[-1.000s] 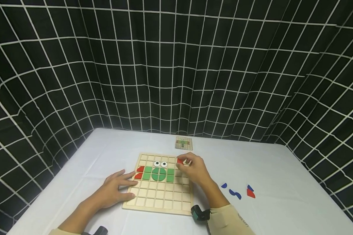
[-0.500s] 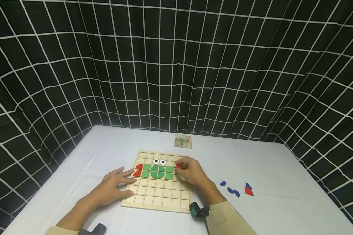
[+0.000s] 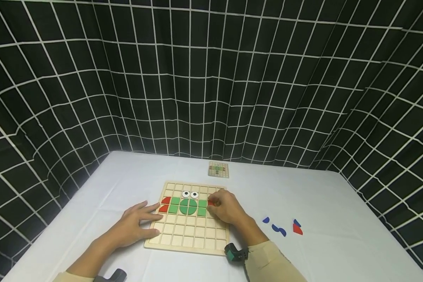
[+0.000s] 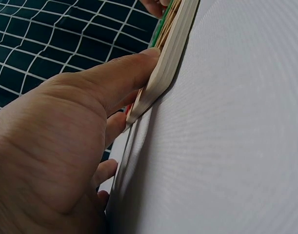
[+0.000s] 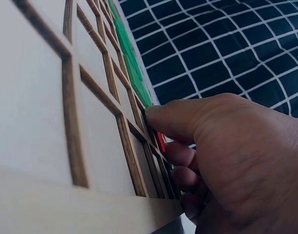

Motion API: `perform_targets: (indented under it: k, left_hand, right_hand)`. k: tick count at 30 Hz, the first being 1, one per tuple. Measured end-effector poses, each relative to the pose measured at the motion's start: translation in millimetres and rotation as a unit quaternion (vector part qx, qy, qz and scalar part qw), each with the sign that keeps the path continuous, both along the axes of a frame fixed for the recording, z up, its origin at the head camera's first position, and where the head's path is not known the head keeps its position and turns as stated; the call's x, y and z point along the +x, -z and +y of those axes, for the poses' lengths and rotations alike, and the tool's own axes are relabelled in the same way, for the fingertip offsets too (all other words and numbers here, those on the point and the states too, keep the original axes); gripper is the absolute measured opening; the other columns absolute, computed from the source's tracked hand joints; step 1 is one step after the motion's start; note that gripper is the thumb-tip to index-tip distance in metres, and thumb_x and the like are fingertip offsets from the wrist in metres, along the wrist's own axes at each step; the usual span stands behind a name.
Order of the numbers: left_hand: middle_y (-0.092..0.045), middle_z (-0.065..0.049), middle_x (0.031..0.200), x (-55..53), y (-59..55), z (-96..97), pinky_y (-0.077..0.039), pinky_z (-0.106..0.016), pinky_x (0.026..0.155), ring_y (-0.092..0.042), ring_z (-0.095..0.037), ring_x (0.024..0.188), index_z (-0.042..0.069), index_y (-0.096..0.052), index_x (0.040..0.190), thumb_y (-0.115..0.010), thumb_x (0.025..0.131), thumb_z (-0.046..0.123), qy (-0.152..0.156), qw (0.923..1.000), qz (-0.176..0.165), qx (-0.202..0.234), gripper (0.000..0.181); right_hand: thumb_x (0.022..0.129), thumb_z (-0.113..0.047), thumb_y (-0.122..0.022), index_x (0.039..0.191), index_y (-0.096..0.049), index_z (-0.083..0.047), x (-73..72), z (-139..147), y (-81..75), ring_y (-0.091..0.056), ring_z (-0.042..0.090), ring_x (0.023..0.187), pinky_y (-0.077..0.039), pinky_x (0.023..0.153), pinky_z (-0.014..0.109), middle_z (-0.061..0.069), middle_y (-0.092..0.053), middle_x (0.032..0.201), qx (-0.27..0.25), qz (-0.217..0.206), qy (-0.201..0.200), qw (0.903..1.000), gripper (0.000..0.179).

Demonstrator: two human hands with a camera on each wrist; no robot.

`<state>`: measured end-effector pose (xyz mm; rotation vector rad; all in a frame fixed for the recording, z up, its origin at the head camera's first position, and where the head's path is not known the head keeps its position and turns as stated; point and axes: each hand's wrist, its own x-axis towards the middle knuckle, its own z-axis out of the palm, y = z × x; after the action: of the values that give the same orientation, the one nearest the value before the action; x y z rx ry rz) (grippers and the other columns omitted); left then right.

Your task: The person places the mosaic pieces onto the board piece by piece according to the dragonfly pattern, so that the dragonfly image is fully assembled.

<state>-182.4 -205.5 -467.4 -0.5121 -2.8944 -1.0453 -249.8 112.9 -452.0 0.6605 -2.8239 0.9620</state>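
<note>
A wooden grid board (image 3: 190,232) lies on the white table. My left hand (image 3: 135,224) rests along its left edge with fingers spread, thumb on the rim in the left wrist view (image 4: 151,52). Between thumb and fingers, my right hand (image 3: 227,207) pinches a red quarter-circle tile (image 3: 210,203), right at the cell beside the right-hand green square tiles (image 3: 202,207); the hand partly hides it. On the board, a green circle (image 3: 188,206) of tiles sits below two eye tiles (image 3: 190,194). More green squares (image 3: 174,205) and two red quarter-circle tiles (image 3: 165,204) fill cells on the left.
Several blue curved tiles (image 3: 275,228) lie on the table to the right, near a loose red tile (image 3: 297,230). Behind the board is a small picture card (image 3: 218,169) showing a similar pattern. A dark curtain with white grid lines (image 3: 190,90) surrounds the table.
My right hand has brought the red tile from the board's upper right corner nearer to me, down beside the green squares. The left hand stays at the left edge.
</note>
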Motion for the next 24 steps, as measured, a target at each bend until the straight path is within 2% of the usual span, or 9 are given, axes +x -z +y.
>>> perform_targets:
  k: [6,11,14,18,24]
  left_hand:
    - [-0.050,0.004,0.142,0.8,0.8,-0.7,-0.014,-0.070,0.104,-0.023,-0.040,0.139,0.026,-0.073,0.112,-0.079,0.072,0.049,-0.001,1.0000,0.002,0.003,0.047]
    - [-0.050,0.003,0.142,0.3,0.6,-0.7,-0.014,-0.069,0.104,-0.024,-0.040,0.138,0.025,-0.073,0.112,-0.079,0.072,0.049,0.004,0.9999,0.010,-0.001,0.047]
    - [-0.050,0.002,0.142,-0.5,0.5,-0.8,-0.014,-0.069,0.104,-0.025,-0.040,0.138,0.024,-0.074,0.112,-0.079,0.072,0.048,0.002,0.9999,0.014,-0.002,0.047]
    - [-0.050,0.003,0.142,-0.1,0.9,-0.6,-0.013,-0.070,0.103,-0.023,-0.039,0.139,0.025,-0.074,0.112,-0.080,0.071,0.048,-0.003,1.0000,0.001,0.003,0.047]
    - [-0.049,0.005,0.142,0.6,2.2,-0.1,-0.014,-0.070,0.103,-0.023,-0.038,0.139,0.026,-0.073,0.112,-0.080,0.071,0.048,-0.002,1.0000,-0.002,0.004,0.047]
  right_hand:
    - [0.085,-0.014,-0.072,0.108,-0.071,-0.005,-0.2,1.7,-4.2,-0.060,0.018,0.086,-0.052,0.075,0.037,0.001,-0.065,0.096,-0.032,-0.010,0.004,0.9994,0.025]
    - [0.086,-0.013,-0.072,0.107,-0.071,-0.007,2.8,8.4,-28.1,-0.055,0.020,0.084,-0.049,0.068,0.036,0.000,-0.064,0.091,-0.091,-0.022,0.022,0.9954,0.022]
    - [0.084,-0.011,-0.072,0.106,-0.071,-0.007,7.2,14.0,-48.3,-0.054,0.019,0.082,-0.047,0.066,0.035,-0.001,-0.063,0.088,-0.106,0.002,0.021,0.9942,0.022]
    - [0.082,-0.010,-0.074,0.104,-0.072,-0.010,17.3,22.9,-73.8,-0.055,0.019,0.083,-0.048,0.068,0.036,0.000,-0.064,0.089,-0.102,0.044,0.014,0.9937,0.022]
    - [0.083,-0.013,-0.074,0.107,-0.072,-0.011,34.0,38.7,-100.2,-0.055,0.019,0.087,-0.049,0.074,0.040,0.001,-0.066,0.093,-0.092,0.087,0.005,0.9919,0.025]
